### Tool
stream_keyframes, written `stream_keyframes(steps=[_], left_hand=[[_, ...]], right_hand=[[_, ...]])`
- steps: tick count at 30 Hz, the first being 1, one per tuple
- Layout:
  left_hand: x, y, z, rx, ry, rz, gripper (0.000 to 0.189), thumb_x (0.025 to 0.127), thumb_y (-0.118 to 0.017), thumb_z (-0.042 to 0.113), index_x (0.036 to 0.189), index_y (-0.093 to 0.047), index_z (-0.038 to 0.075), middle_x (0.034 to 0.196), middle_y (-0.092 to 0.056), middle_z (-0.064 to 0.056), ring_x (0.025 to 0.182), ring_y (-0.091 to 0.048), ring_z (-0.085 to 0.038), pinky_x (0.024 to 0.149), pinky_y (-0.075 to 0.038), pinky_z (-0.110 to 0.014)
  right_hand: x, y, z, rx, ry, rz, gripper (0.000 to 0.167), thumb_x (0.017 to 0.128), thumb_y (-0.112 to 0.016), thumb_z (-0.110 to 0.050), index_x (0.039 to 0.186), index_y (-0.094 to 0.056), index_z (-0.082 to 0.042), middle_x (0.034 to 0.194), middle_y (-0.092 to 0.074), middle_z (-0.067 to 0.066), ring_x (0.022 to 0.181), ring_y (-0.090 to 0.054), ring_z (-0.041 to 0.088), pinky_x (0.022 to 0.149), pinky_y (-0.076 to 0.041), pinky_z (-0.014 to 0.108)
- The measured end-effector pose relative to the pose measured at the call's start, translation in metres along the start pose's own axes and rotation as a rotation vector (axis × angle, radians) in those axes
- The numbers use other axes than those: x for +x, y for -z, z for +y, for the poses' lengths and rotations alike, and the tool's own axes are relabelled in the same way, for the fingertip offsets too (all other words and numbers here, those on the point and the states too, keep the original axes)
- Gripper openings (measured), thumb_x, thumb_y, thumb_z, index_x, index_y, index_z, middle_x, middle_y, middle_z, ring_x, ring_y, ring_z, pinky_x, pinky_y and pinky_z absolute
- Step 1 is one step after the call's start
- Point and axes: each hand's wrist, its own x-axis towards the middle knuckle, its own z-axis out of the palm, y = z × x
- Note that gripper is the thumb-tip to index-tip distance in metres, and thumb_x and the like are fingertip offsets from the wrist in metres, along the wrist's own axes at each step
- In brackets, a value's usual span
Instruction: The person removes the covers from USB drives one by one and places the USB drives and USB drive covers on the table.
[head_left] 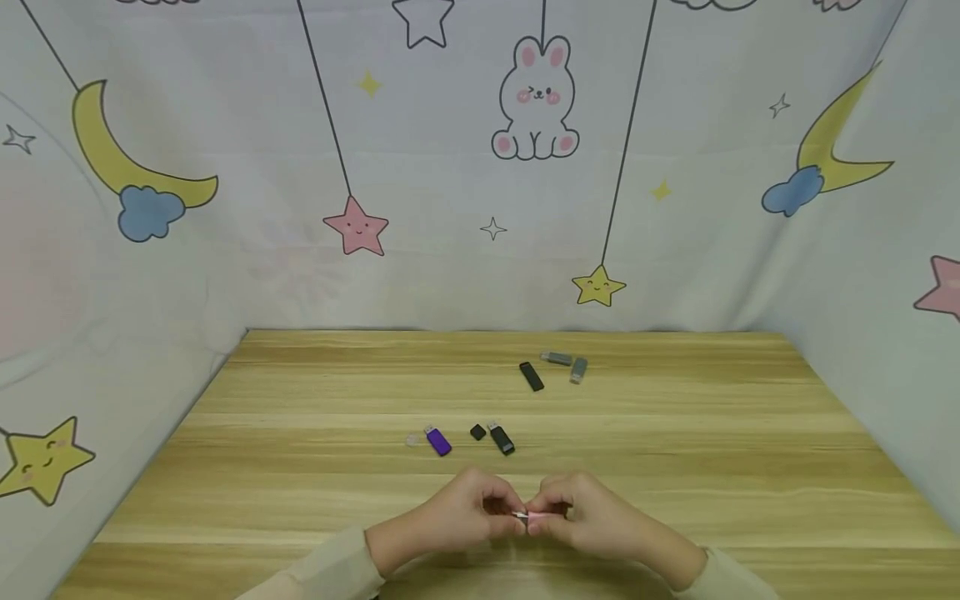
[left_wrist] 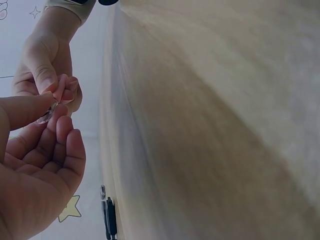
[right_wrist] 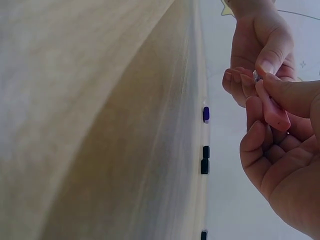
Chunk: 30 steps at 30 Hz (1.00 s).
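Note:
Above the front part of the table, my two hands meet at a pink USB stick [right_wrist: 275, 114]. My right hand [head_left: 596, 517] pinches its pink body between thumb and fingers. From the other side, my left hand [head_left: 468, 510] pinches a small clear cap [left_wrist: 46, 117] at the connector end. In both wrist views the fingertips of the two hands nearly touch. Fingers partly cover the connector, so I cannot tell how far the cap is on it.
Beyond my hands lie a purple USB stick [head_left: 438, 442] with a clear cap [head_left: 412, 439] beside it, and a black USB stick [head_left: 502, 439] next to its black cap [head_left: 477, 432]. Farther back are another black stick [head_left: 532, 377] and two grey sticks [head_left: 558, 358]. Printed cloth surrounds the table.

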Motion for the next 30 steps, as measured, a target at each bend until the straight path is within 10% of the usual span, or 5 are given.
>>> stream_keyframes(steps=[30], left_hand=[[0.005,0.019,0.006,0.113,0.059,0.115,0.010,0.084,-0.072,0.005,0.091,-0.072,-0.003,0.086,-0.072,-0.007,0.072,-0.060,-0.002,0.066,-0.050,-0.018]], right_hand=[[0.001,0.028,-0.005,-0.065,-0.184,0.115,0.013,0.090,-0.067,-0.018,0.096,-0.073,-0.008,0.084,-0.068,-0.005,0.075,-0.056,0.001,0.066,-0.050,0.023]])
